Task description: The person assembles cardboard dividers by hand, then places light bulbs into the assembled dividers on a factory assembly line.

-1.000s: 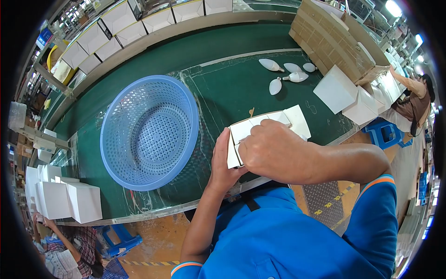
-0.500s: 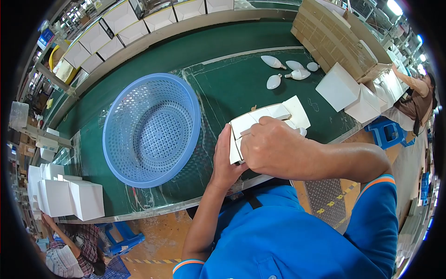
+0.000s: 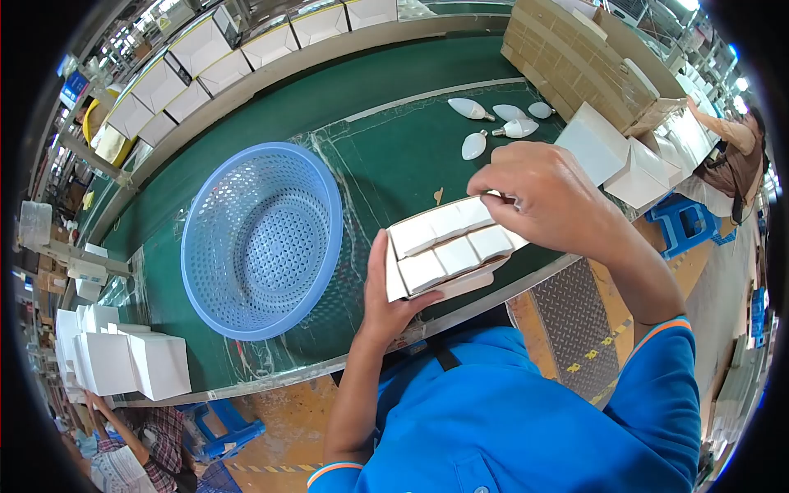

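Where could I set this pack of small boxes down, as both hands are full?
Bare green mat lies between the blue basket and the loose bulbs; the belt behind the basket is free too. Crowded: the right corner with white boxes and cartons, and the stacked boxes at front left.

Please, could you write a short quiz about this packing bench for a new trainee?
1. True or false: the round blue plastic mesh basket is empty.
2. Where do the white candle-shaped bulbs lie? A) in the basket B) on the green table C) in a hand
3. What do the left hand and the right hand hold together?
Key: 1 true; 2 B; 3 the white cardboard pack of small boxes.
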`<move>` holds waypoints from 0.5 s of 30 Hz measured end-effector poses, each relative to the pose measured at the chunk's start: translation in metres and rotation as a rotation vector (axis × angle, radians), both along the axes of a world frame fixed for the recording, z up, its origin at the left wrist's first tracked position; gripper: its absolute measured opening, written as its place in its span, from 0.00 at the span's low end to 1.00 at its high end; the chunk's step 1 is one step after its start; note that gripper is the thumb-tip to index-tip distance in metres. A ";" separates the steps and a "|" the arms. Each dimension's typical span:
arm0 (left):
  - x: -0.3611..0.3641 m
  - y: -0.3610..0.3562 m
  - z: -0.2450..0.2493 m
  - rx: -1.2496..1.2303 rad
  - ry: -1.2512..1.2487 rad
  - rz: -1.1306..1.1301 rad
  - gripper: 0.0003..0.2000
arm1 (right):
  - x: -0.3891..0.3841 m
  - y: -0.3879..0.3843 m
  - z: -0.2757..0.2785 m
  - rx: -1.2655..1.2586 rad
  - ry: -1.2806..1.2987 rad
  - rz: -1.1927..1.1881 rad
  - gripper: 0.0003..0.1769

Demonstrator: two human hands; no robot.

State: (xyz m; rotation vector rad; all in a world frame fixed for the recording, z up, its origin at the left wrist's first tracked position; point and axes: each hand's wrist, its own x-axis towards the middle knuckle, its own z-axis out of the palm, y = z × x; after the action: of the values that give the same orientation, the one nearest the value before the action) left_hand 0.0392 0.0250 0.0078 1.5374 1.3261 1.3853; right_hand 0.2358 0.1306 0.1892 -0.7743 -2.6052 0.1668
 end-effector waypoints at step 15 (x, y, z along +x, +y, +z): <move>-0.043 -0.061 0.033 -0.082 0.005 -0.037 0.65 | 0.000 0.004 -0.019 -0.137 -0.244 0.252 0.16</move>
State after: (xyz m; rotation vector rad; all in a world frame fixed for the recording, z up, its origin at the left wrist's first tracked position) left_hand -0.0038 -0.0361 0.0412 1.5038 1.3342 1.2892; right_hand 0.2357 0.1343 0.1700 -0.5364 -2.9450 0.3469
